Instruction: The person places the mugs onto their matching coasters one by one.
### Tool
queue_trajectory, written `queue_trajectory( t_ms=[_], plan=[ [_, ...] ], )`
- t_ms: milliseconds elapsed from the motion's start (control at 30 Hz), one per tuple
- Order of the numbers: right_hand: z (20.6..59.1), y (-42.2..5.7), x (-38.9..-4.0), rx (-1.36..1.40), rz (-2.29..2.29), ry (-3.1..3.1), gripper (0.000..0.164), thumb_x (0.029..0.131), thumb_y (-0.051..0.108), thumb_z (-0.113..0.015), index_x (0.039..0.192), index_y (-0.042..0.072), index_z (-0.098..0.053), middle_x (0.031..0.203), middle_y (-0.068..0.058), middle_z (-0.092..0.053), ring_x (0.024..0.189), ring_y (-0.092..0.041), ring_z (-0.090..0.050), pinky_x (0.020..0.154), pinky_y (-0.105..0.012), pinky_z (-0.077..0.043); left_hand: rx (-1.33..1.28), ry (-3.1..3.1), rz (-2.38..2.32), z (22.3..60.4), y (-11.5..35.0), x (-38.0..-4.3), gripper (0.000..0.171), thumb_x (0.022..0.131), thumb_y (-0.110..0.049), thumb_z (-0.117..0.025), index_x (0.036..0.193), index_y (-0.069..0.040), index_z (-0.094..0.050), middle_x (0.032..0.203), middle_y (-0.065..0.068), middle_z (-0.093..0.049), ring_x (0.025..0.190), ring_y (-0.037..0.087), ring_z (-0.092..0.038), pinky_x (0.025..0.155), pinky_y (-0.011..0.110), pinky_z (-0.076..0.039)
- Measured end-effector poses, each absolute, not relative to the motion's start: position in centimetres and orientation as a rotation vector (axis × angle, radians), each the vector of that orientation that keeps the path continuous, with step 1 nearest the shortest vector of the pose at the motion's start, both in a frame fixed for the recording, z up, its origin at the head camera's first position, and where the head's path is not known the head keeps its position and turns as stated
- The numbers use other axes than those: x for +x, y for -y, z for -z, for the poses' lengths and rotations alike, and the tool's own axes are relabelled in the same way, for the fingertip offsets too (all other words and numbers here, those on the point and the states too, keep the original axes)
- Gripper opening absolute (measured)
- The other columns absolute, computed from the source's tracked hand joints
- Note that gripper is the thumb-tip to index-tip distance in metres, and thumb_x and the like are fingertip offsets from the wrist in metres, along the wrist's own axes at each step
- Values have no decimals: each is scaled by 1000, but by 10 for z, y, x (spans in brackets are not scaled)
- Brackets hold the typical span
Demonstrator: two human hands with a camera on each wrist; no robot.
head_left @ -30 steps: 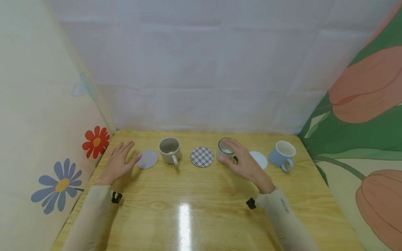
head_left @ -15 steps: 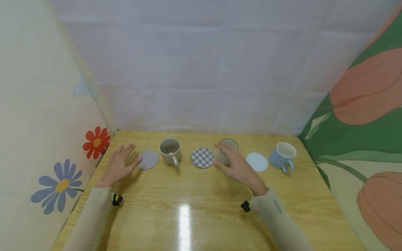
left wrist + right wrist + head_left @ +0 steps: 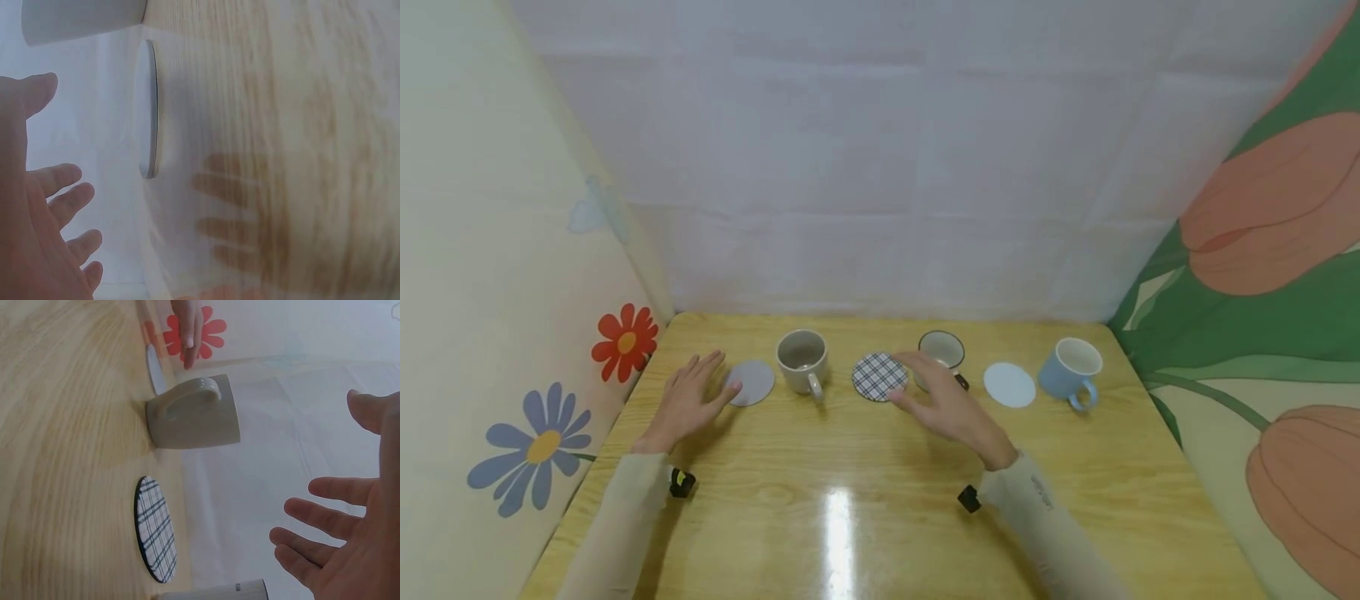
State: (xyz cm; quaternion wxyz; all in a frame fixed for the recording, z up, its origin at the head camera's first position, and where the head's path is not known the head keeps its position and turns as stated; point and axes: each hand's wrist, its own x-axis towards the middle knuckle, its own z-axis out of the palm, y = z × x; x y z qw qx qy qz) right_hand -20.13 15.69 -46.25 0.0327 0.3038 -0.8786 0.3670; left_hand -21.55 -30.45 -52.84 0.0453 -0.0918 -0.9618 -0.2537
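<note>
- Right hand [image 3: 946, 412]: fingers spread, empty, raised near the plaid coaster [image 3: 874, 377]; black-rimmed mug [image 3: 942, 347] stands just right of it, partly hidden. Risk: a low sideways sweep could tip the mug.
- Left hand [image 3: 683, 408]: spread, empty, raised beside the lilac coaster [image 3: 752, 383]. Risk: a dropped thumb could shift it.

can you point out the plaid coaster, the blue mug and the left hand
Plaid coaster [image 3: 156, 530]: right wrist view, middle of its checked top.
Blue mug [image 3: 1062, 380]: head view, outer side wall.
Left hand [image 3: 683, 406]: head view, back of the hand.
</note>
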Motion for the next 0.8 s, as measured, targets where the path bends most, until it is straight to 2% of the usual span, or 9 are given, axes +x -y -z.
queue_trajectory(
  t_ms=[300,600,800],
  plan=[
    [469,-148,-198,964,-1100,2687,59,105,36,-67,155,7,-54,157,-18,-56,146,-38,-53,118,-63,-46,-293,2925,785,529,301,-216,80,104,-50,-64,162,1,-41,169,29,-35,157,59,-20,123,78,-14],
    [477,-139,-194,944,-1160,2778,65,106,49,-63,159,13,-50,165,-15,-49,156,-42,-39,124,-71,-31,-291,2958,777,531,302,-217,83,103,-51,-64,162,3,-40,170,28,-34,159,56,-20,125,76,-15],
    [477,-132,-194,965,-1178,2794,65,106,48,-63,158,13,-50,165,-13,-49,158,-38,-36,130,-62,-26,-299,3034,746,532,303,-220,86,104,-51,-63,163,6,-35,171,30,-30,160,56,-16,128,74,-13]
  ],
)
